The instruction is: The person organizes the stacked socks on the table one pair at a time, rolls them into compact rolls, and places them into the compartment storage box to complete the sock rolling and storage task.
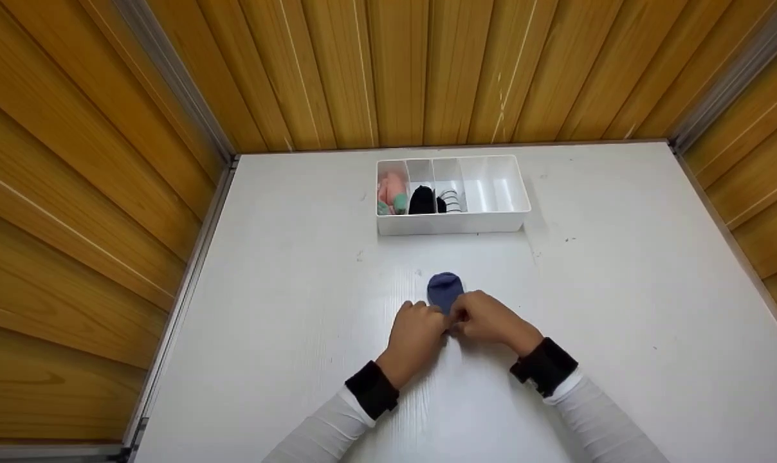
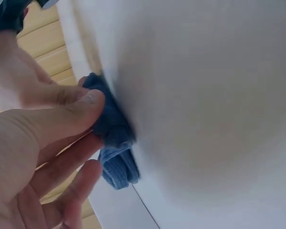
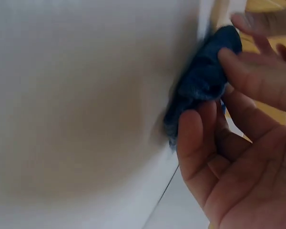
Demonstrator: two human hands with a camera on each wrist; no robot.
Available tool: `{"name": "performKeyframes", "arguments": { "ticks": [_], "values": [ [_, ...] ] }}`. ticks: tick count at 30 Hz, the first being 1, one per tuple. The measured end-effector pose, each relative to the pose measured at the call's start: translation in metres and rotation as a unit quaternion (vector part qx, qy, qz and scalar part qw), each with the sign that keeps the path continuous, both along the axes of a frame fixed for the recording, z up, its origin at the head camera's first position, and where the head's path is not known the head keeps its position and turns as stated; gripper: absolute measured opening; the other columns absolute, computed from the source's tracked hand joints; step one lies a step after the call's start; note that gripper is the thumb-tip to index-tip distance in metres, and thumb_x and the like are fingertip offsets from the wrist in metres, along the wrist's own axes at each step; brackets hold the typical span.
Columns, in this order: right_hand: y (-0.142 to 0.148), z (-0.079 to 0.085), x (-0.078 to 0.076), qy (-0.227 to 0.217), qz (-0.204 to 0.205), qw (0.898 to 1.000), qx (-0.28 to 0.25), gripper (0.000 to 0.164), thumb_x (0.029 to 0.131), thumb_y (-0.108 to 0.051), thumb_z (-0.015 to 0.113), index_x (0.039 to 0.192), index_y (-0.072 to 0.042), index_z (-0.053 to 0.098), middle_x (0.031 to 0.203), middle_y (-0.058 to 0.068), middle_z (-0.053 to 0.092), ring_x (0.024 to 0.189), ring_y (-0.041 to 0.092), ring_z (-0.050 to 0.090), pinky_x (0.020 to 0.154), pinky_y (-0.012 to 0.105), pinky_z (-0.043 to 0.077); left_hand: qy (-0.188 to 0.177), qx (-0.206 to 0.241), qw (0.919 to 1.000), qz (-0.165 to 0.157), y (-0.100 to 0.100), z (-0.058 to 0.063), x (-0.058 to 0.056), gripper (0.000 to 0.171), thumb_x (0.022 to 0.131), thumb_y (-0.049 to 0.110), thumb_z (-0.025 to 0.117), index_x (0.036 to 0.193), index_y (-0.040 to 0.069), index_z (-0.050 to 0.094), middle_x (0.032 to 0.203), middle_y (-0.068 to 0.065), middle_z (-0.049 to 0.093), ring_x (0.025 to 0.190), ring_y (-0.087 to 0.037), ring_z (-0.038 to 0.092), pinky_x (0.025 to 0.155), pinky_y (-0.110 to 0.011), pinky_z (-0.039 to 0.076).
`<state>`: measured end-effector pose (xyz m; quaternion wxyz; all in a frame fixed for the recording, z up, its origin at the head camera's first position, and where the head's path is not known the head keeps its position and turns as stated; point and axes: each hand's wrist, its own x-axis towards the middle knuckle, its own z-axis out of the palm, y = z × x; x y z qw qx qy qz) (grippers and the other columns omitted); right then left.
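A blue sock [image 1: 445, 289], folded into a small bundle, lies on the white table in front of the box. Its near end is covered by the hands in the head view. My left hand [image 1: 416, 334] pinches the sock [image 2: 112, 124] between thumb and fingers at one side. From the other side my right hand [image 1: 488, 319] grips it, the thumb on top of the cloth [image 3: 205, 71] and the fingers curled beneath. The fingertips of both hands are close together at the near end.
Beyond the sock stands a white divided box [image 1: 449, 224]. It holds a pink and green bundle [image 1: 393, 191], a black bundle [image 1: 422, 200] and a striped black-and-white one [image 1: 451, 200] in separate compartments. Wood-look walls [image 1: 401, 77] border the table [image 1: 285, 270] at the back and sides.
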<state>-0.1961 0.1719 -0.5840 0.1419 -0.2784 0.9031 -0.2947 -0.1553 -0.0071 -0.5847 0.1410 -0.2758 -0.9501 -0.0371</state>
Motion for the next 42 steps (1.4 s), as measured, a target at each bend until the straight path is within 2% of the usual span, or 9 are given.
{"name": "performKeyframes", "arguments": {
  "ticks": [4,8,11,18,21,27,31,39,42],
  "values": [
    [-0.001,0.002,-0.005,-0.024,0.013,1.0,0.002,0.01,0.075,-0.001,0.074,0.071,-0.009,0.072,0.064,-0.011,0.051,0.059,0.004,0.043,0.056,0.021,0.035,-0.01,0.026,0.9996,-0.004,0.0,-0.003,-0.002,0.016,0.079,0.024,0.081,0.067,0.028,0.07,0.063,0.009,0.066,0.059,-0.012,0.062,0.057,-0.03,0.045],
    [-0.002,0.005,0.002,-0.002,0.003,1.0,0.019,0.012,0.077,-0.005,0.08,0.075,-0.013,0.07,0.067,-0.012,0.054,0.062,0.006,0.047,0.057,0.023,0.038,-0.086,0.087,0.9924,-0.004,-0.002,-0.005,-0.012,0.029,0.076,0.016,0.08,0.056,0.026,0.061,0.053,0.014,0.053,0.051,-0.004,0.05,0.047,-0.027,0.036],
    [-0.002,0.004,0.013,0.09,0.006,0.994,0.056,0.02,0.076,-0.011,0.086,0.084,-0.015,0.068,0.079,-0.008,0.062,0.073,0.01,0.055,0.064,0.028,0.046,-0.155,0.128,0.9796,0.0,-0.005,-0.005,-0.022,0.024,0.074,0.011,0.076,0.057,0.025,0.065,0.054,0.016,0.053,0.053,-0.002,0.047,0.045,-0.023,0.033],
    [-0.005,-0.001,0.028,0.289,0.017,0.949,0.126,0.013,0.08,-0.014,0.084,0.082,-0.011,0.071,0.082,0.001,0.061,0.073,0.019,0.054,0.059,0.03,0.049,-0.256,0.193,0.9474,0.002,-0.015,-0.008,-0.035,0.007,0.078,0.02,0.081,0.083,0.023,0.082,0.075,0.013,0.074,0.065,-0.002,0.064,0.054,-0.018,0.046],
    [-0.005,-0.003,0.026,0.284,0.027,0.951,0.122,0.008,0.082,-0.01,0.08,0.08,-0.009,0.072,0.082,0.002,0.059,0.072,0.018,0.052,0.059,0.029,0.048,-0.224,0.163,0.961,0.007,-0.013,-0.007,-0.032,0.004,0.077,0.02,0.08,0.075,0.022,0.078,0.073,0.011,0.07,0.063,-0.005,0.061,0.054,-0.022,0.046],
    [0.003,-0.002,0.015,0.17,0.025,0.982,0.073,0.007,0.081,-0.006,0.077,0.087,-0.009,0.075,0.088,0.001,0.064,0.081,0.018,0.06,0.072,0.035,0.052,-0.076,0.031,0.9965,0.012,0.001,-0.006,-0.018,0.016,0.073,0.033,0.087,0.078,0.021,0.076,0.082,0.003,0.067,0.068,-0.017,0.065,0.057,-0.031,0.052],
    [0.006,-0.002,0.018,0.16,0.007,0.984,0.075,0.011,0.079,-0.007,0.08,0.087,-0.012,0.073,0.09,-0.001,0.065,0.083,0.017,0.06,0.071,0.035,0.051,-0.086,0.042,0.9954,0.011,0.005,-0.006,-0.018,0.015,0.077,0.031,0.086,0.075,0.021,0.075,0.082,0.003,0.068,0.07,-0.015,0.066,0.059,-0.029,0.054],
    [-0.005,-0.005,0.032,0.303,-0.008,0.945,0.123,0.011,0.079,-0.007,0.08,0.082,-0.009,0.07,0.084,0.002,0.058,0.074,0.017,0.053,0.054,0.027,0.047,-0.205,0.128,0.9702,0.013,-0.002,-0.002,-0.031,0.014,0.079,0.019,0.08,0.067,0.019,0.071,0.077,0.005,0.064,0.067,-0.012,0.059,0.058,-0.028,0.047],
    [-0.008,-0.005,0.03,0.281,-0.007,0.952,0.121,0.008,0.081,-0.005,0.078,0.081,-0.009,0.071,0.084,0.001,0.057,0.074,0.017,0.055,0.057,0.028,0.049,-0.184,0.103,0.9771,0.026,-0.001,-0.002,-0.03,0.011,0.078,0.022,0.081,0.071,0.018,0.073,0.081,0.004,0.065,0.071,-0.015,0.062,0.061,-0.03,0.05]
  ]
}}
